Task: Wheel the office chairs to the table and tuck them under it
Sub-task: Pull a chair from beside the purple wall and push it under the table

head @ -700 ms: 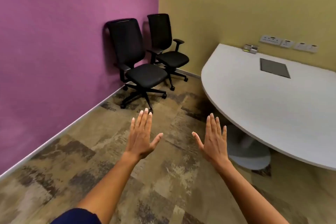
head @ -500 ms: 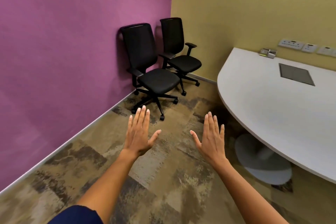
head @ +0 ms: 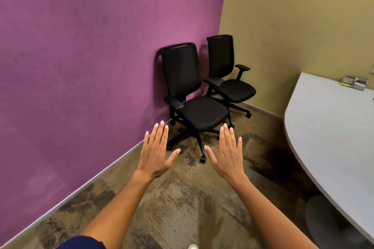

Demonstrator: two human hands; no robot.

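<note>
Two black office chairs on castors stand in the corner, backs to the purple wall. The nearer chair faces me; the farther chair stands behind it by the yellow wall. A white rounded table fills the right side. My left hand and my right hand are stretched forward, palms down, fingers spread, holding nothing. Both hands hover short of the nearer chair's seat and do not touch it.
The purple wall runs along the left with a grey skirting strip. The table's round grey base sits on the patterned carpet at lower right. A small box lies on the table's far edge.
The view has swung left and closer to the chairs, so the table has slid to the right edge. Both hands stay spread and empty, now nearer the first chair.
</note>
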